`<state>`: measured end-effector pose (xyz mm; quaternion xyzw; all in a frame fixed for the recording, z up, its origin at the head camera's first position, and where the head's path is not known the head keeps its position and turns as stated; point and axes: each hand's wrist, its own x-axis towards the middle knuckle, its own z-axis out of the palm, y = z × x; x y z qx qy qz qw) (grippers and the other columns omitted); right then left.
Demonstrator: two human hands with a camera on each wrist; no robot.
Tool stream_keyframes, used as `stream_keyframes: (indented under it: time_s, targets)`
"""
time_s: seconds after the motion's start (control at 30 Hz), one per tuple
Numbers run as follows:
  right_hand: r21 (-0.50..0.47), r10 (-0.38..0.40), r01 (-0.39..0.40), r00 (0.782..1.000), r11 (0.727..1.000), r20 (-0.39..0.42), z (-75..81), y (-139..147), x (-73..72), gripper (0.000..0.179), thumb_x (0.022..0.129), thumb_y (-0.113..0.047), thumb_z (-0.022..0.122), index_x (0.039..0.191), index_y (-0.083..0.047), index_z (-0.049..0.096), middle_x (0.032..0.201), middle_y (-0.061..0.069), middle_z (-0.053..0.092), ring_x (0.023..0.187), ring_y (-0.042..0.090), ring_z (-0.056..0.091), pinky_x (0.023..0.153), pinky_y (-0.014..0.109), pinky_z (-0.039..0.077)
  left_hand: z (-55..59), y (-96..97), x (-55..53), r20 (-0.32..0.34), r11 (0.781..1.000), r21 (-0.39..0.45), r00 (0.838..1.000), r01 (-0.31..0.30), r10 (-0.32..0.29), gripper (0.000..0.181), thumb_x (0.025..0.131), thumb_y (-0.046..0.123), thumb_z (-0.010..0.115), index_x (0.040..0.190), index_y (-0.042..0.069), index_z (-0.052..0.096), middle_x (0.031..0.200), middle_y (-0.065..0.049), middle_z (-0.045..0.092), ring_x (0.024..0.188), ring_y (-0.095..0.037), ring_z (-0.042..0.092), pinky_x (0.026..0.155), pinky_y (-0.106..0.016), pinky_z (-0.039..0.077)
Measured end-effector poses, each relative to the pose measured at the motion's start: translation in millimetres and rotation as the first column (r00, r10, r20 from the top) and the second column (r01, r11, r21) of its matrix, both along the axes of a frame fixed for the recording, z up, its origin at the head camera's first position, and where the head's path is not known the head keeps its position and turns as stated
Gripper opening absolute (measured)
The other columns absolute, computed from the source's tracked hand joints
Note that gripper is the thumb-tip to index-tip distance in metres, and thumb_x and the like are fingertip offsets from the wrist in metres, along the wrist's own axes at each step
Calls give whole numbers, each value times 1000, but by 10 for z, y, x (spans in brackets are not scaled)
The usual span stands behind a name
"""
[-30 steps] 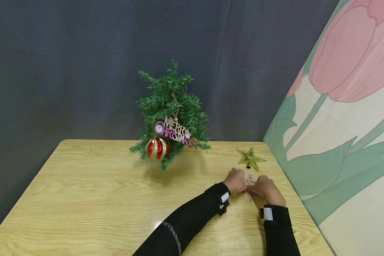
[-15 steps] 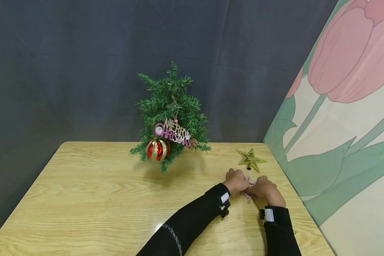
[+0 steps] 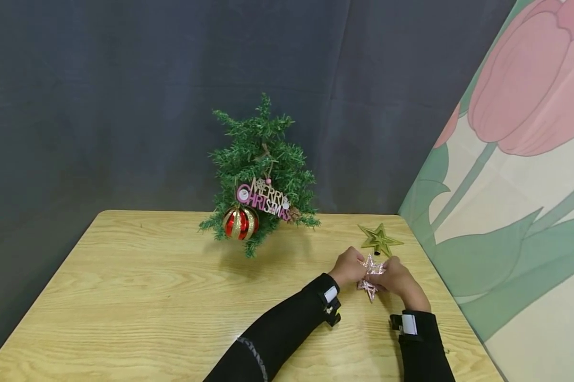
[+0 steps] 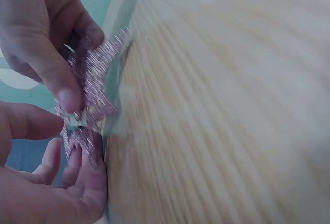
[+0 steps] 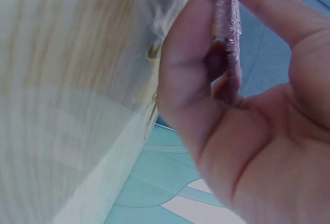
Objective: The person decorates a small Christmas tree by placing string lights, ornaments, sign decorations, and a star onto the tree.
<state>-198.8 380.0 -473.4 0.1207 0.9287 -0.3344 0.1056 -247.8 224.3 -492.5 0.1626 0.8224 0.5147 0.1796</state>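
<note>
A pink, glittery star ornament (image 3: 374, 266) is between my two hands, just in front of a gold star tree topper (image 3: 379, 240) on the table. My left hand (image 3: 349, 267) pinches its left side; in the left wrist view, fingers sit behind the wire-like tinsel (image 4: 94, 79) and the thumb lies in front. My right hand (image 3: 397, 278) grips the other side between thumb and curled fingers, as the right wrist view shows. Pointed tips stick out above and below the hands. Fingers hide the ornament's middle.
A small green Christmas tree (image 3: 267, 154) stands at the back, carrying a Merry Christmas sign (image 3: 264, 200) and a red-and-gold striped ball (image 3: 241, 223). Behind the wooden table (image 3: 148, 297) hangs a dark curtain (image 3: 148, 106); a tulip-patterned cloth (image 3: 521, 212) borders the right.
Both hands have shifted a little and the ornament has turned, so more of its pink points show above and below the fingers. The head view has swung slightly left.
</note>
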Motion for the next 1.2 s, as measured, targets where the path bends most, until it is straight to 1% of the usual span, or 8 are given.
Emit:
stream_keyframes:
  time_s: [0.1,0.17,0.27,0.43,0.63,0.83,1.1,1.2]
  targets:
    - [-103,31,-36,998,994,-47,10,-2,-1,45,91,-16,80,68,-11,42,59,-4,50,54,9,48,51,24,39,-11,-63,-34,34,999,44,999,2,-3,30,86,-8,63,113,5,68,84,-4,63,63,-10,43,56,-23,35]
    - [-182,48,-60,996,981,-69,37,-15,13,39,94,-13,76,76,-7,42,63,-2,52,58,9,50,52,24,43,-14,-114,-61,52,997,71,998,20,-24,36,87,-11,60,118,3,70,78,-5,62,58,-11,41,54,-25,33]
    - [-279,61,-79,996,957,-70,88,-33,39,28,100,-15,68,97,3,46,76,3,58,68,12,57,60,27,53,-10,-206,-100,66,991,122,996,45,-54,38,88,-13,57,119,3,72,79,-4,60,54,-12,39,53,-26,31]
    - [-347,81,-90,996,934,-42,150,-73,65,42,109,-29,53,127,9,47,107,15,62,90,20,65,79,37,59,0,-376,-131,29,985,151,996,83,-89,36,90,-10,56,120,5,71,95,-3,60,67,-12,47,58,-26,37]
    - [-379,81,-94,996,921,-48,143,-154,25,52,111,-36,49,137,9,53,114,15,61,98,20,62,85,38,58,-27,-531,-151,6,971,199,991,132,-136,38,90,-13,54,120,5,70,100,-4,61,73,-13,47,59,-26,36]
    - [-431,73,-98,995,897,-73,147,-248,-19,56,111,-36,47,141,11,47,131,23,60,107,19,65,91,36,57,-43,-623,-150,5,958,237,986,159,-165,37,94,-10,54,120,9,71,103,-2,60,82,-12,52,62,-25,40]
    - [-463,28,-81,992,883,-121,189,-341,-59,48,110,-34,52,137,7,52,126,14,61,103,14,61,87,31,55,-1,-702,-125,-170,949,240,972,203,-165,34,94,-9,55,114,13,72,102,1,65,90,-7,58,79,-23,50]
    - [-528,31,-86,993,845,-113,217,-364,-55,48,110,-34,51,136,6,52,118,6,62,99,11,63,84,28,56,21,-737,-107,-264,953,214,952,214,-155,35,95,-11,54,112,13,73,104,0,67,92,-7,60,84,-23,50]
